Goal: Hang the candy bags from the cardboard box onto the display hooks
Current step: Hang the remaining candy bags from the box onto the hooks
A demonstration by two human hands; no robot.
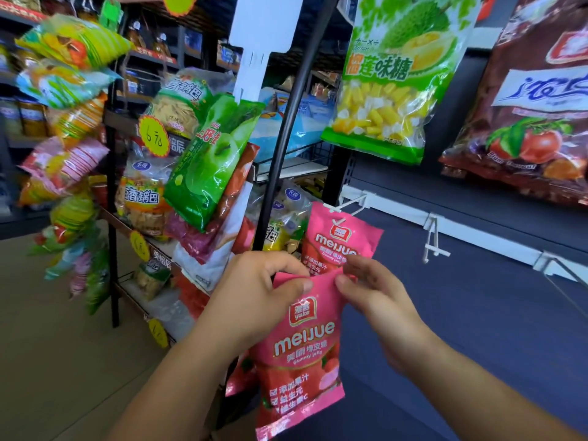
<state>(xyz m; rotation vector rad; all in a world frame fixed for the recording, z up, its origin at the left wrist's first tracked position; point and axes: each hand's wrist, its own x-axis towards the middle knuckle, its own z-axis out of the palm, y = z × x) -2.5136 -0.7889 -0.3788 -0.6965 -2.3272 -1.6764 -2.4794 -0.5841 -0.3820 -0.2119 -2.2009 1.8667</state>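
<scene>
A pink candy bag (pixel 304 354) is held upright in front of me by both hands. My left hand (pixel 254 297) pinches its top left corner with thumb and fingers. My right hand (pixel 372 291) pinches the top right edge. Just behind and above it, another pink candy bag (pixel 342 240) hangs on a white display hook (pixel 346 203) fixed to a rail on the dark wall panel. A second white hook (pixel 434 237) to the right carries nothing. The cardboard box is out of view.
A green durian candy bag (pixel 388 84) and a dark brown candy bag (pixel 534 106) hang on the wall above. To the left stands a black wire rack (pixel 111 186) full of snack bags, with more bags on a hanging strip at far left.
</scene>
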